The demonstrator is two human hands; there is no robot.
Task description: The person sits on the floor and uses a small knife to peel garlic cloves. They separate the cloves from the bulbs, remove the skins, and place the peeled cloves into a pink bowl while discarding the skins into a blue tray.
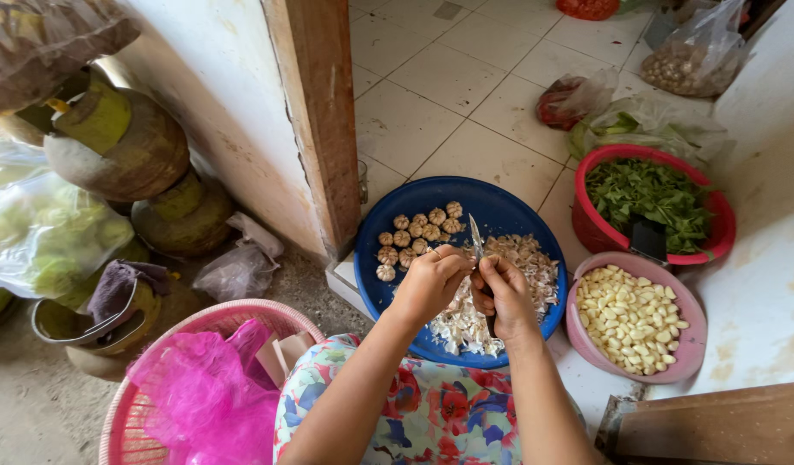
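A small knife (477, 239) is held blade up in the right hand (503, 293), its fingers wrapped around the handle. A garlic piece, mostly hidden, is pinched by the left hand (429, 281). Both hands are kept over the round blue plastic tray (500, 209), where whole garlic bulbs (417, 234) and papery skins (466, 323) are heaped. Just beside its right rim a pink bowl (690, 344) of smooth peeled cloves is set. Open tiled floor (466, 95) is seen beyond.

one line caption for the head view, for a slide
Two hands peel garlic with a knife over a blue tray.
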